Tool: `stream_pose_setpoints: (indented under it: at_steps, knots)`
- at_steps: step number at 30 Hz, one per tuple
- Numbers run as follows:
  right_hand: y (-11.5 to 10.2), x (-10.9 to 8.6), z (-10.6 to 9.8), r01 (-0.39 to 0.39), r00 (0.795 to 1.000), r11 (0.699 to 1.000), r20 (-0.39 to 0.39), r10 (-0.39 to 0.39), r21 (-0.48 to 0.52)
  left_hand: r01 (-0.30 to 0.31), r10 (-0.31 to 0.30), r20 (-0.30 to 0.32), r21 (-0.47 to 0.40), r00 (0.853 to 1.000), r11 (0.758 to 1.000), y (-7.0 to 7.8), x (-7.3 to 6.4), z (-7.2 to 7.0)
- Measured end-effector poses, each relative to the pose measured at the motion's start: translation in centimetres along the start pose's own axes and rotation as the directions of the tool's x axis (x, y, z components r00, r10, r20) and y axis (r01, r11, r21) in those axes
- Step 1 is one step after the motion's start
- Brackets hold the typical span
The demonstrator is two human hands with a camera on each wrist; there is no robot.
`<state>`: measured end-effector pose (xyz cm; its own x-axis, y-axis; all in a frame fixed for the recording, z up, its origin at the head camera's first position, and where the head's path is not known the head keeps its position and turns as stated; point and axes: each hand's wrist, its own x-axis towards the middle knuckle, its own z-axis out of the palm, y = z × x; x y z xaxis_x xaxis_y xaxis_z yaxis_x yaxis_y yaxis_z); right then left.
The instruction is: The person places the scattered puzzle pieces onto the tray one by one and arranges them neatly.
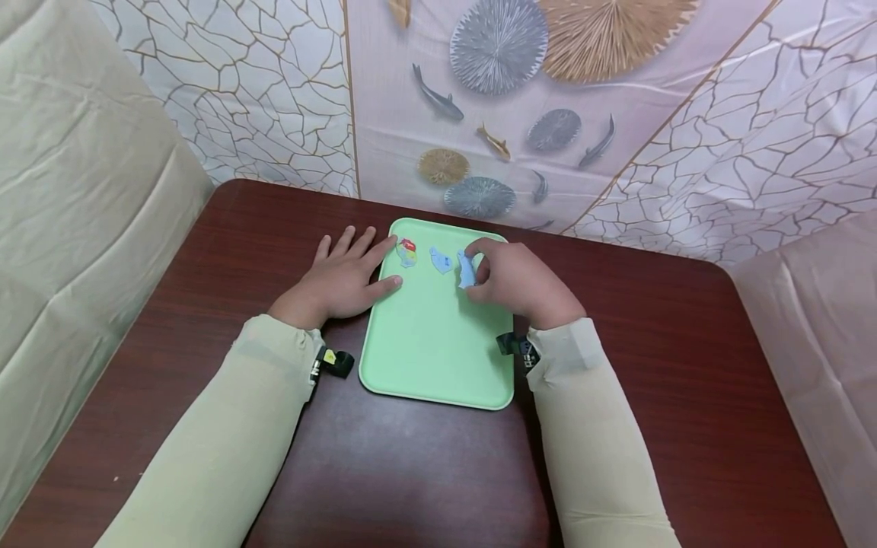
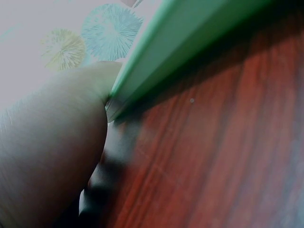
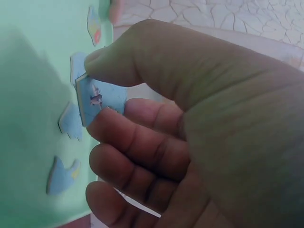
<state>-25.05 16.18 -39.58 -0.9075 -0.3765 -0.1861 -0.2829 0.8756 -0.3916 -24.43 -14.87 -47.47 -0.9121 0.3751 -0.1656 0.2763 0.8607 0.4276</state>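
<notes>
My right hand (image 1: pixel 517 278) is over the upper right of a light green tray (image 1: pixel 432 342). Between thumb and fingers it pinches a blue puzzle piece (image 3: pixel 102 99) with a small printed figure, seen clearly in the right wrist view. More flat pieces lie on the tray: a blue one (image 1: pixel 441 260) left of that hand, and a multicoloured one (image 1: pixel 407 253) with red and yellow near the left rim. My left hand (image 1: pixel 339 278) lies with spread fingers along the tray's left side, index fingertip and thumb touching its rim. The left wrist view shows the tray's outer wall beside the hand.
The tray sits on a dark reddish-brown table (image 1: pixel 425 472). Behind the table's far edge hangs a patterned cloth (image 1: pixel 397 144). A plain pale cloth (image 1: pixel 82 190) borders the left side, and another (image 1: pixel 815 320) the right.
</notes>
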Motion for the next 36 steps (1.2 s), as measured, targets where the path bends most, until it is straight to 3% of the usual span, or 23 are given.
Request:
stream_pose_setpoints:
  at_steps: [20, 36]
  knots:
    - [-1.3, 0.6, 1.4, 0.151, 0.985, 0.989, -0.087, -0.15, 0.008, 0.003, -0.003, 0.0, 0.003, 1.0, 1.0, 0.0, 0.1, 0.0]
    - [-2.4, 1.0, 2.7, 0.244, 0.97, 0.97, -0.007, -0.244, 0.01, 0.003, -0.003, 0.002, -0.001, 1.0, 1.0, 0.0, 0.1, 0.0]
